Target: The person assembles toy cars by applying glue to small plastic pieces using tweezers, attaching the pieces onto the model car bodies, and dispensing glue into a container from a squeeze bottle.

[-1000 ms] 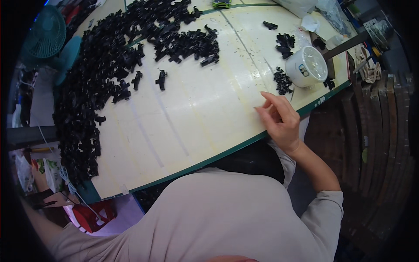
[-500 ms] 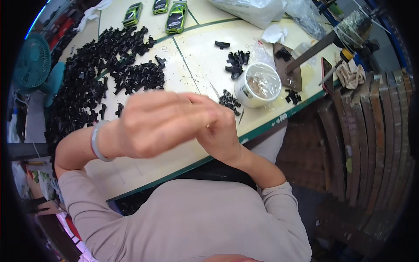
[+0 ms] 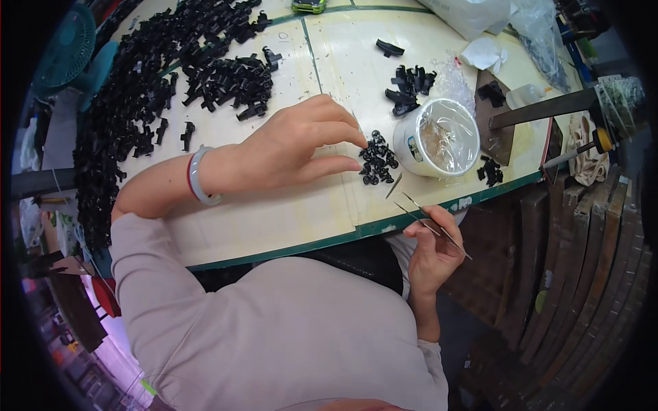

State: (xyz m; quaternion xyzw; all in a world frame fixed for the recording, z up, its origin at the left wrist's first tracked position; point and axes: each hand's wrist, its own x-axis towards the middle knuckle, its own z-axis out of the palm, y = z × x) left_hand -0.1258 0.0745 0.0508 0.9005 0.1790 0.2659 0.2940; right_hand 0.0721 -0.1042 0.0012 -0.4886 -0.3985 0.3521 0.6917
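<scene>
My left hand [image 3: 298, 144], with a pale bracelet at its wrist, is over the tabletop with its fingers apart and nothing between them. Its fingertips reach close to a small heap of tiny black parts [image 3: 378, 161]. A pair of metal tweezers [image 3: 426, 221] is in my right hand [image 3: 436, 253], just past the table's front edge. The tweezers' tips are apart and point back towards the table; I see nothing between them. Beside the heap stands a white tub [image 3: 413, 154] with clear film in its mouth. A thin metal piece [image 3: 394, 185] lies before it.
A big pile of black plastic parts [image 3: 137, 89] covers the table's left side, with a smaller cluster [image 3: 233, 82] beside it. Several more parts [image 3: 411, 82] lie behind the tub. A metal post on a plate [image 3: 548, 109], a yellow-handled tool [image 3: 603, 140] and stacked brown boards [image 3: 555, 253] occupy the right.
My hands were together over the table and have parted. The left now reaches near the tiny black parts; the right has moved right and nearer, showing the tweezers. The whole view has shifted.
</scene>
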